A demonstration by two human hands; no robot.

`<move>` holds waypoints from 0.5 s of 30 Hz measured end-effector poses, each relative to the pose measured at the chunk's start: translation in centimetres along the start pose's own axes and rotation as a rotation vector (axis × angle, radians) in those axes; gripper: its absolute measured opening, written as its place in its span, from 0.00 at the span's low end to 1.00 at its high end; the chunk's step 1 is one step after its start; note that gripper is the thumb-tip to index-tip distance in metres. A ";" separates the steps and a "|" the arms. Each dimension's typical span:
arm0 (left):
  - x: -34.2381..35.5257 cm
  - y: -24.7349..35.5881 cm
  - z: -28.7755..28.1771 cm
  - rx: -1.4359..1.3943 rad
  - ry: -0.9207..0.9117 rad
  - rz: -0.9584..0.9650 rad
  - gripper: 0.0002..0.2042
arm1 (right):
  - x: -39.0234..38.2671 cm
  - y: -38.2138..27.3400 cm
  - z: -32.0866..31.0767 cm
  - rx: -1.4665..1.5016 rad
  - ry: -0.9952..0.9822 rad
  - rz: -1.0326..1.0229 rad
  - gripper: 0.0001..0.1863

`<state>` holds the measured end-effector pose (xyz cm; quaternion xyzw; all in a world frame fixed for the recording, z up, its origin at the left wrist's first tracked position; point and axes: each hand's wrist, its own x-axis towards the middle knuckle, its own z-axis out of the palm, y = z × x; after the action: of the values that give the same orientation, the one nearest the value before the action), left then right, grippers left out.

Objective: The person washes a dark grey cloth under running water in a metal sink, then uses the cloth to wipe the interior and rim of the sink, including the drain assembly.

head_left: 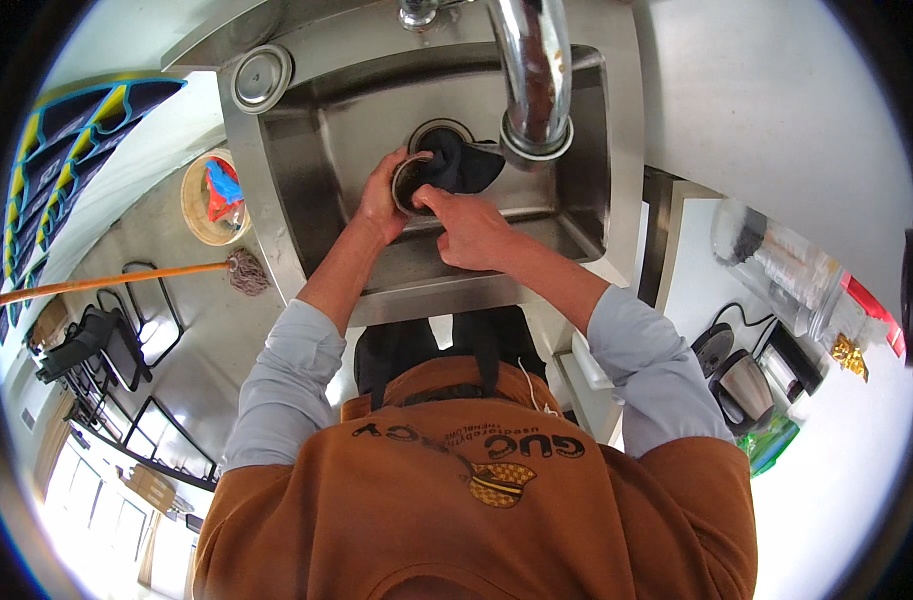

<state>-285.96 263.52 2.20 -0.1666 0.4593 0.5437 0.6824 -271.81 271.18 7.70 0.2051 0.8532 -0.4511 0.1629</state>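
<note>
Over the steel sink basin, my left hand is wrapped round a small round cup-like piece with a metallic rim and a dark inside. My right hand is closed against the same piece from the right, its fingertips at the near rim and partly inside. A black cloth lies bunched against the far side of the piece and spreads to the right, over part of the round drain. How the cloth and the piece touch is partly hidden. The thick chrome faucet spout hangs just beyond the cloth.
A round metal lid sits on the sink's left corner. Left on the floor are a bin with red and blue bits, a mop and black folding chairs. On the right counter stand a kettle and clear plastic containers.
</note>
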 end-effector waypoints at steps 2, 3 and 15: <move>0.1 -0.2 -0.3 -0.087 -0.059 -0.097 0.21 | 0.0 0.1 -0.1 0.069 -0.031 -0.055 0.30; 0.0 -0.2 -0.3 -0.061 -0.026 -0.105 0.21 | 0.2 0.1 -0.2 -0.027 -0.014 -0.059 0.30; -0.7 0.0 0.1 0.008 -0.016 -0.019 0.21 | -0.1 -1.8 1.0 0.225 0.048 0.045 0.28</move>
<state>-285.92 263.20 2.84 -0.1640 0.4542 0.5368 0.6918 -272.51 269.44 8.50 0.2521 0.7960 -0.5351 0.1286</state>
